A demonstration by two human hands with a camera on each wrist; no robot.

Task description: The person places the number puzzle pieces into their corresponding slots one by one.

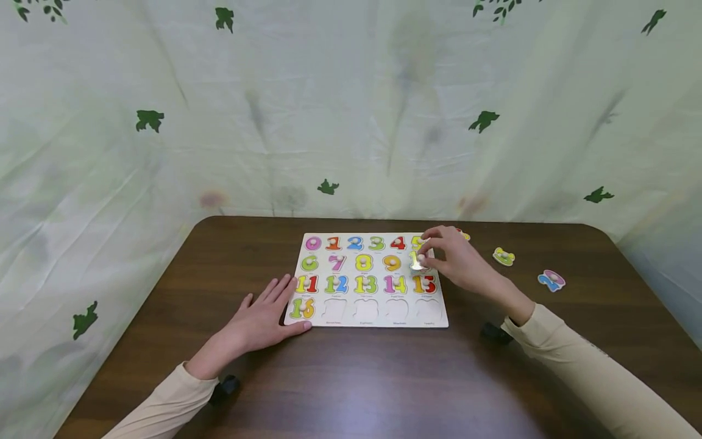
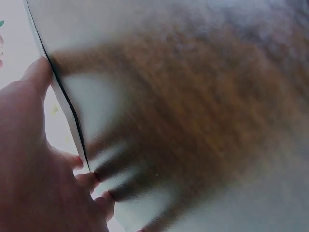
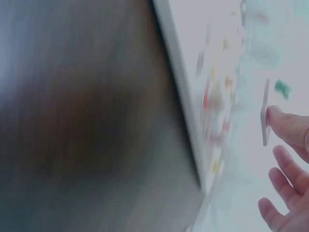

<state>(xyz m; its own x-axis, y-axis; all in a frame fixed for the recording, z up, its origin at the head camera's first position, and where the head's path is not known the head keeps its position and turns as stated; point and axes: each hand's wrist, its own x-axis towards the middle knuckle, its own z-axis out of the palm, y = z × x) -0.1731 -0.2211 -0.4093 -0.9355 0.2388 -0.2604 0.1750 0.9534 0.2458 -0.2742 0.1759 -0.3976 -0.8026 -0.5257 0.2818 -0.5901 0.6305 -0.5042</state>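
Observation:
A white number puzzle board (image 1: 366, 324) lies on the table, with knobbed pieces in its upper three rows and a yellow-green 16 (image 1: 302, 308) at the left of the bottom row. My right hand (image 1: 457, 259) pinches a number puzzle piece (image 1: 415, 261) over the board's right side; a 1 shows on it, the rest hidden by fingers. Seen edge-on in the right wrist view, the piece (image 3: 265, 116) is raised off the board. My left hand (image 1: 262, 320) rests with straight fingers at the board's lower left corner, thumb (image 2: 38, 75) along its edge.
Four outlined recesses (image 1: 365, 310) run along the board's bottom row. Right of the board lie a yellow-green piece (image 1: 503, 256) and a pink-and-blue piece (image 1: 551, 280); another piece (image 1: 465, 235) is partly behind the right hand. A pale leaf-patterned curtain (image 1: 351, 122) hangs behind the table.

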